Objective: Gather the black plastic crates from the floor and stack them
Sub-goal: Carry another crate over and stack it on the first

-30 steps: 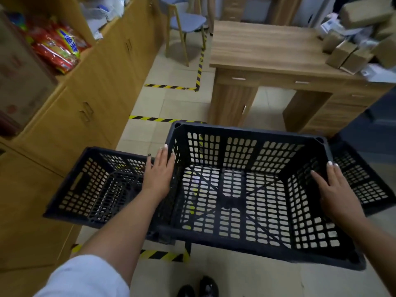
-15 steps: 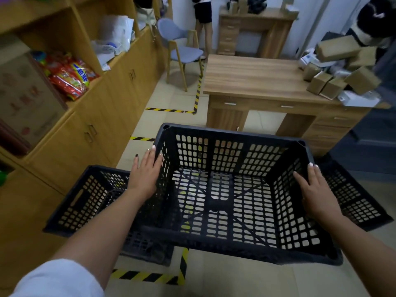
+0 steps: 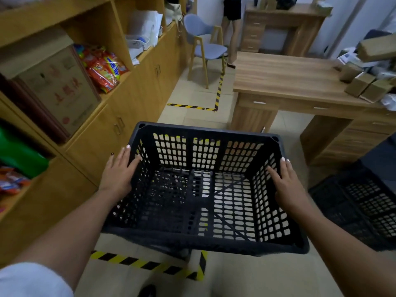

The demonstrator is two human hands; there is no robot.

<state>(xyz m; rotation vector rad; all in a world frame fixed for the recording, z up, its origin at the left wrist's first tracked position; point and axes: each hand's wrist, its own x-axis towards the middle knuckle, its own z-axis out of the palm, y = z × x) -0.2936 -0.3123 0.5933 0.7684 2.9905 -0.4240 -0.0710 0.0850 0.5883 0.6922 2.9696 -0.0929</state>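
Beige tile floor [image 3: 192, 99], striped tape | wooden desk [image 3: 285, 82] | flat fingers [image 3: 126, 159] press black crate [image 3: 205, 189]

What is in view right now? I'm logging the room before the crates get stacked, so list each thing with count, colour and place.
held crate: one, black, centre, carried between both hands
second crate: one, black, on the floor at right
desk: one, wood, right of centre
small boxes: several, brown, on the desk's right end
chair: one, grey-blue seat on wooden legs, far centre
cabinets: wood, along the left wall
snack packets: several, red and orange, on a left shelf
floor tape: yellow and black stripes
left hand: flat on the crate's left wall
right hand: flat on its right wall
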